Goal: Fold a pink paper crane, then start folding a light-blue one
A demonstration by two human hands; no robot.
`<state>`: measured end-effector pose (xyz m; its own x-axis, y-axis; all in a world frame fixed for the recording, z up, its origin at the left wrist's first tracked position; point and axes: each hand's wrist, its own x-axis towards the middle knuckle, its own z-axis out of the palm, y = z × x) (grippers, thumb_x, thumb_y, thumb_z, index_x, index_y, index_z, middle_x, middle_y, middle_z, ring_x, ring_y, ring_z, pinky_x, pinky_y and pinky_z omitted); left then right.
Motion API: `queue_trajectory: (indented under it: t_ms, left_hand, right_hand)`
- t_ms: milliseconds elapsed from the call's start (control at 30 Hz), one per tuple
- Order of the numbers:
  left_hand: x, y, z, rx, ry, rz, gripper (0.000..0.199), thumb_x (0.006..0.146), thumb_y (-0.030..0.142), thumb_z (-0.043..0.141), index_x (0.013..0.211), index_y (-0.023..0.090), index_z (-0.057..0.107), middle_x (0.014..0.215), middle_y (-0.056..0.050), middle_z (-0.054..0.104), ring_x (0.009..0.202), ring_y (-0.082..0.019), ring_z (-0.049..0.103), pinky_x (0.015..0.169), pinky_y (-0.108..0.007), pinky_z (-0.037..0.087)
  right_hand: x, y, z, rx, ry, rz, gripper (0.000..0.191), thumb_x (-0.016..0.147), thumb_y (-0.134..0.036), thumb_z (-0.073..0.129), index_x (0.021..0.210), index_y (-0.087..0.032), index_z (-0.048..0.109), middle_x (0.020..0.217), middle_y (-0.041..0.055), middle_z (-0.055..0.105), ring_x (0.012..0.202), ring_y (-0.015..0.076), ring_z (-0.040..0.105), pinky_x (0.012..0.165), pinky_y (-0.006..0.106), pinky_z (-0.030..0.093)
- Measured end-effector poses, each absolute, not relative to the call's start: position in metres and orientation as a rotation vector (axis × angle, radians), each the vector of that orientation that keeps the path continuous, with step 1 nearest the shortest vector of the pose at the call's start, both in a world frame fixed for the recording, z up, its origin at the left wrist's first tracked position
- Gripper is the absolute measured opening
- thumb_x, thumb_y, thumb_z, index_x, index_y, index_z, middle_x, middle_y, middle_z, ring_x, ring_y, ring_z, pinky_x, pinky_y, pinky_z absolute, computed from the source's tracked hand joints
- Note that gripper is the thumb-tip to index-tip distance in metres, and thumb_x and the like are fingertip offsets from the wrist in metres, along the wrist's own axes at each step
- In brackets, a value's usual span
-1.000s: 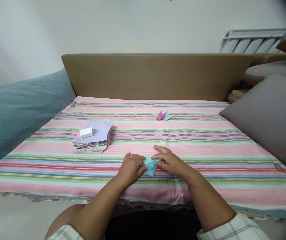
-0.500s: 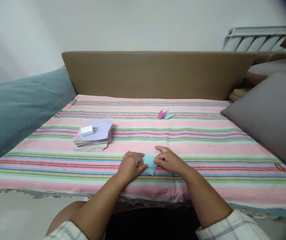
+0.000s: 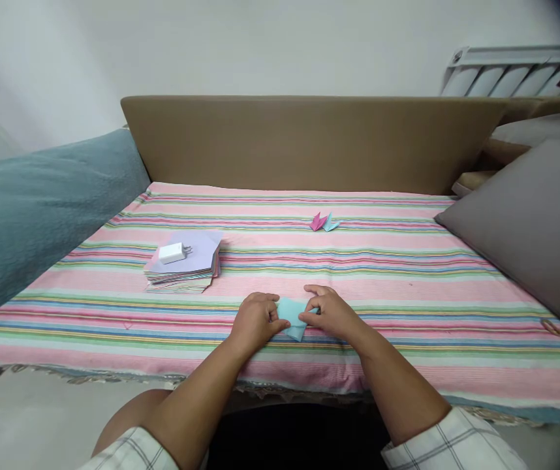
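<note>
A small folded sheet of light-blue paper lies on the striped cloth between my hands. My left hand grips its left side, thumb on the near part and fingers curled at the edge. At the right side, my right hand pinches the paper between thumb and forefinger, with another finger stretched outward. Part of the paper is hidden under the fingers. Farther back stand two small folded paper figures, one magenta and one light blue, side by side.
A stack of coloured paper lies at the left with a white plug adapter on top. A grey cushion is at the right, near a small brown ring-like item. The brown backrest runs behind the striped cloth.
My fingers have shifted slightly on the light-blue paper, and a bit of it now shows beyond my right fingers. The whole view has moved a little.
</note>
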<state>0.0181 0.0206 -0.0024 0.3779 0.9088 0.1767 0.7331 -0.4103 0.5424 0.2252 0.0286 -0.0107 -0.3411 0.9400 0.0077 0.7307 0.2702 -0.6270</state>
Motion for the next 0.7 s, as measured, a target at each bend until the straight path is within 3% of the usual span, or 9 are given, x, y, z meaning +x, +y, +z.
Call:
queue_trajectory:
  t_ms: [167, 333, 467, 700]
  left_hand:
    - [0.018, 0.021, -0.004, 2.26, 1.429, 0.649, 0.028, 0.062, 0.025, 0.076, 0.052, 0.019, 0.051, 0.086, -0.004, 0.069, 0.102, -0.025, 0.058, 0.083, -0.036, 0.041]
    - [0.015, 0.02, -0.006, 2.241, 1.464, 0.67, 0.025, 0.059, 0.023, 0.078, 0.068, 0.02, 0.056, 0.099, -0.004, 0.067, 0.094, -0.023, 0.059, 0.08, -0.035, 0.044]
    - [0.012, 0.019, -0.006, 2.285, 1.386, 0.673, 0.027, 0.061, 0.017, 0.077, 0.085, 0.022, 0.065, 0.11, -0.005, 0.065, 0.102, -0.023, 0.057, 0.09, -0.037, 0.041]
    - [0.005, 0.019, -0.009, 2.361, 1.338, 0.585, 0.026, 0.065, 0.021, 0.075, 0.09, 0.026, 0.071, 0.113, -0.005, 0.064, 0.105, -0.024, 0.056, 0.093, -0.04, 0.041]
  right_hand:
    - [0.224, 0.028, -0.01, -1.53, -2.189, 0.723, 0.017, 0.07, -0.037, 0.067, 0.069, -0.02, 0.07, 0.132, 0.0094, 0.048, 0.122, 0.0271, 0.041, 0.099, 0.041, 0.033]
    - [0.224, 0.028, -0.01, -1.539, -2.192, 0.714, 0.016, 0.07, -0.037, 0.067, 0.069, -0.02, 0.07, 0.132, 0.0093, 0.048, 0.122, 0.0271, 0.041, 0.098, 0.042, 0.034]
    - [0.224, 0.028, -0.01, -1.534, -2.195, 0.714, 0.017, 0.07, -0.037, 0.067, 0.069, -0.02, 0.07, 0.132, 0.0097, 0.048, 0.121, 0.0269, 0.041, 0.099, 0.041, 0.033]
    - [0.226, 0.028, -0.011, -1.518, -2.176, 0.772, 0.018, 0.07, -0.038, 0.067, 0.07, -0.02, 0.071, 0.134, 0.0099, 0.046, 0.124, 0.0277, 0.039, 0.1, 0.041, 0.032]
